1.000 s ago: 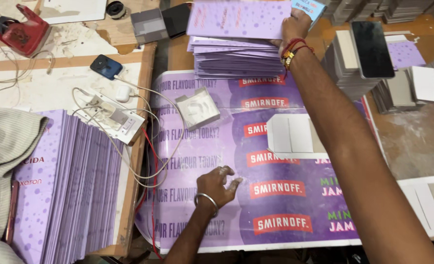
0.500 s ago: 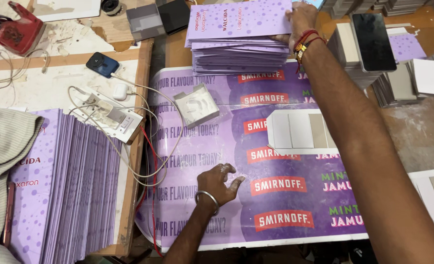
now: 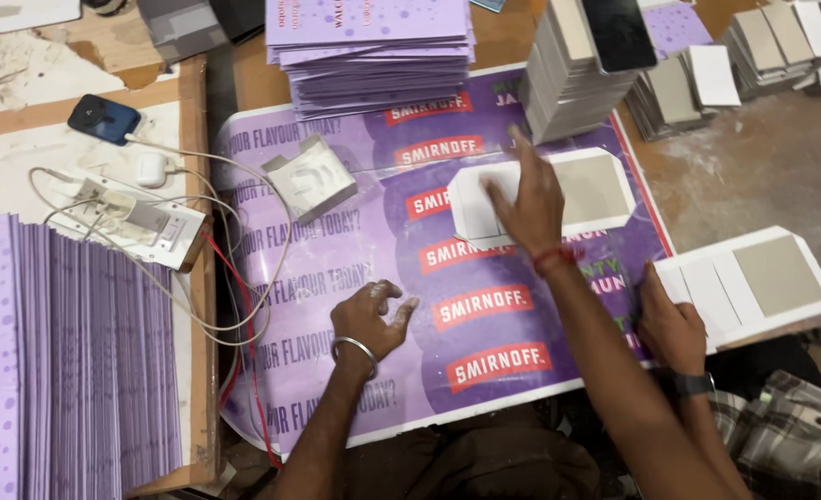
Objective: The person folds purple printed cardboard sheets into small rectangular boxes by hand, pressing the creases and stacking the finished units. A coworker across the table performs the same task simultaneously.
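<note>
Right hand (image 3: 522, 199) lies flat, fingers spread, pressing the white folded card blank (image 3: 605, 190) onto the purple printed sheet (image 3: 336, 278). Left hand (image 3: 366, 317) rests loosely curled on that sheet, holding nothing.

The purple banner (image 3: 336, 278) looks like glossy, smooth vinyl. The white flat card (image 3: 485, 208) under the right hand (image 3: 526, 199) is matt paperboard with a grey, dull panel. The left hand (image 3: 369, 319) wears a shiny metal bangle (image 3: 355, 347). The tabletop (image 3: 753, 157) is rough, dusty wood. The purple sheet stack (image 3: 369, 46) is smooth paper.
</note>
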